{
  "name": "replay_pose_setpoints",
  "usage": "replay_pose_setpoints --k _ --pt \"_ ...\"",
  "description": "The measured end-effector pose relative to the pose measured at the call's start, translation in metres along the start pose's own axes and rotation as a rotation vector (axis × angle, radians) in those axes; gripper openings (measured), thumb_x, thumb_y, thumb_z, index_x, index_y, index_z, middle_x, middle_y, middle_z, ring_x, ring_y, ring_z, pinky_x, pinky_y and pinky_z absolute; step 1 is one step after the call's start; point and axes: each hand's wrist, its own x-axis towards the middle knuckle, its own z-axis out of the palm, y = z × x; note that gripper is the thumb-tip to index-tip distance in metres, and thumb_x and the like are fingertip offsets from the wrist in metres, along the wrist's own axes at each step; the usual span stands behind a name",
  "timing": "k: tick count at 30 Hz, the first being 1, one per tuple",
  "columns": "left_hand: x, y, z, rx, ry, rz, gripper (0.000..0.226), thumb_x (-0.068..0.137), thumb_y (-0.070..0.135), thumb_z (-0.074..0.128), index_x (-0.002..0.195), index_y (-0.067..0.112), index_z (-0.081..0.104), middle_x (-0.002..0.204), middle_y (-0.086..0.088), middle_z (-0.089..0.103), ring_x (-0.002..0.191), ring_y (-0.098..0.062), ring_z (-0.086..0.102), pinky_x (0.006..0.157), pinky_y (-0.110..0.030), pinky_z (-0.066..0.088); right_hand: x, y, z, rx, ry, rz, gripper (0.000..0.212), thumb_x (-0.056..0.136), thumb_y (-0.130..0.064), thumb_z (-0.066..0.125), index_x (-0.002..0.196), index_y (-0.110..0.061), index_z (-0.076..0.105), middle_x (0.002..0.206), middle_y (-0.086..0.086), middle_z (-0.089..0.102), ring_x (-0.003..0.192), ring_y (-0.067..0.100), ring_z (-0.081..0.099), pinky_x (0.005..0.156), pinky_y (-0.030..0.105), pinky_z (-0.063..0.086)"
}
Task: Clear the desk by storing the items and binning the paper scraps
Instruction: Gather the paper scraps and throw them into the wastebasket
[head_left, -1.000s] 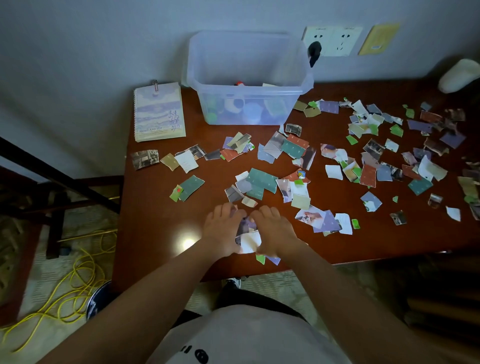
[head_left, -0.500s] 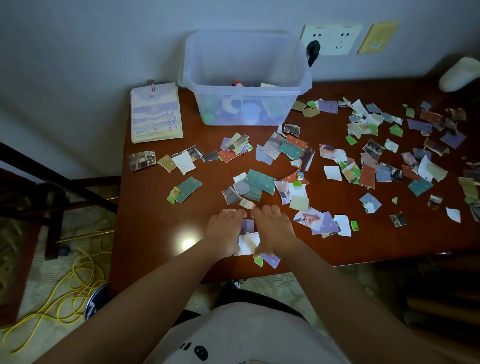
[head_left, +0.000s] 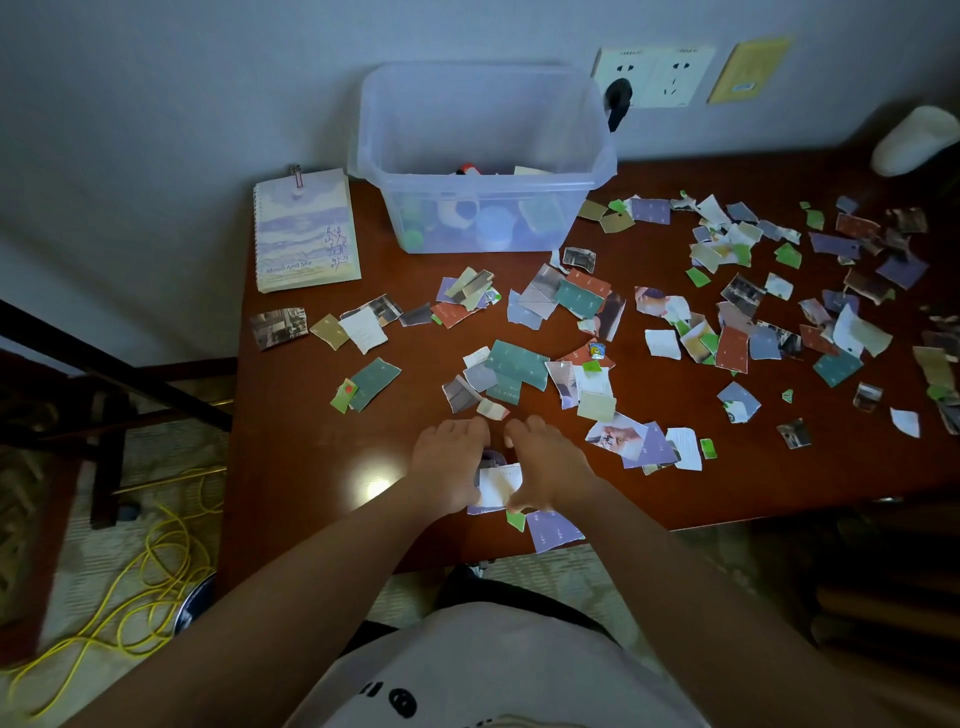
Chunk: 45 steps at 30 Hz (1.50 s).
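Two hands, the left hand and right hand, hem a small scrap pile on the surface, well in front of the clear box. Their fingers lie flat together, gripping nothing, so scraps squeezed sideways may slide off the edge.

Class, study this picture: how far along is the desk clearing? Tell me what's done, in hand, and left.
Done: several items already sit in the clear tub. In hand: the left hand and right hand cup a small pile of scraps at the near edge of the desk. Left: most scraps lie scattered across it, and the notebook is not yet stored.
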Motion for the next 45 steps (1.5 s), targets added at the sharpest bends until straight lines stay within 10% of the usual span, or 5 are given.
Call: replay_pose_setpoints --k 18,23,29,34,45 --pt "-0.005 -0.019 -0.004 -0.428 0.039 -0.238 0.037 0.089 0.030 0.065 0.121 0.018 0.053 0.120 -0.002 0.062 0.112 -0.021 0.058 0.094 -0.034 0.050 0.017 -0.005 -0.019 0.066 0.079 0.035 0.018 0.088 -0.034 0.067 0.101 -0.023 0.062 0.100 0.000 0.066 0.093 0.017 0.062 0.075 0.024 0.049" --pt "-0.014 -0.041 -0.014 -0.727 0.162 -0.391 0.025 0.086 0.030 0.066 0.105 0.017 0.057 0.102 -0.001 0.064 0.099 -0.022 0.061 0.085 -0.038 0.050 0.033 -0.022 -0.029 0.312 0.095 0.086 0.039 0.094 -0.036 0.057 0.129 -0.021 0.050 0.120 0.003 0.064 0.104 0.022 0.063 0.077 0.030 0.052" --pt "-0.041 -0.076 -0.020 -1.057 0.343 -0.578 0.040 0.084 0.023 0.070 0.119 0.009 0.057 0.108 -0.007 0.066 0.100 -0.024 0.063 0.084 -0.039 0.052 0.056 -0.071 -0.030 0.676 0.073 0.098 0.035 0.093 -0.023 0.049 0.127 -0.022 0.044 0.106 0.009 0.066 0.089 0.027 0.067 0.080 0.047 0.058" --pt "-0.082 -0.106 -0.021 -1.152 0.512 -0.730 0.024 0.084 0.012 0.071 0.104 0.010 0.057 0.095 -0.007 0.064 0.087 -0.023 0.062 0.081 -0.041 0.054 0.058 -0.130 -0.026 0.865 -0.031 -0.003 0.012 0.096 -0.013 0.048 0.104 -0.017 0.055 0.070 0.006 0.059 0.052 0.019 0.055 0.049 0.031 0.047" --pt "-0.208 -0.184 0.011 -1.210 0.678 -1.005 0.028 0.085 0.019 0.070 0.109 0.014 0.057 0.101 -0.006 0.067 0.088 -0.021 0.064 0.076 -0.034 0.053 0.043 -0.277 0.024 0.859 -0.254 -0.121 0.006 0.097 -0.014 0.050 0.094 -0.018 0.053 0.073 0.013 0.061 0.049 0.020 0.056 0.044 0.032 0.048"
